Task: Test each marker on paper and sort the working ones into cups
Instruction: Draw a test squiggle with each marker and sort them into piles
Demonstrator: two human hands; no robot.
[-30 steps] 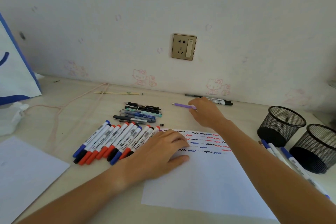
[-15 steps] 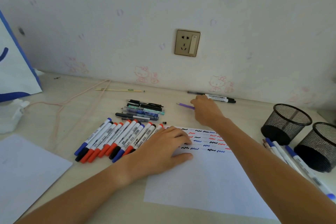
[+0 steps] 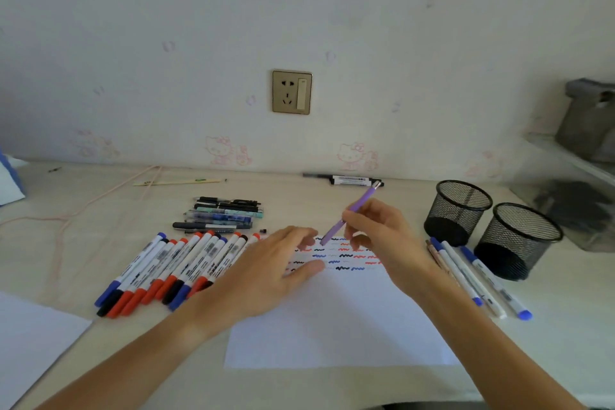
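My right hand (image 3: 379, 236) pinches a thin purple pen (image 3: 357, 206), tilted with its tip over the top edge of the white test paper (image 3: 332, 319). Rows of red, blue and black squiggles (image 3: 342, 260) run across the top of the sheet. My left hand (image 3: 266, 276) rests flat on the paper's left part, fingers spread. A row of several white markers with red, blue and black caps (image 3: 173, 270) lies to the left. Two black mesh cups (image 3: 457, 210) (image 3: 517, 240) stand at the right.
Several dark pens (image 3: 223, 213) lie behind the marker row. Three blue-capped markers (image 3: 479, 280) lie beside the cups. A black-and-white marker (image 3: 352, 180) lies along the wall. Another white sheet (image 3: 33, 339) lies at the lower left. A pink cord (image 3: 100, 196) trails across the desk.
My right hand picked the purple pen up from near the wall and brought it back over the top of the paper. The left hand stayed on the sheet. The camera shifted right.
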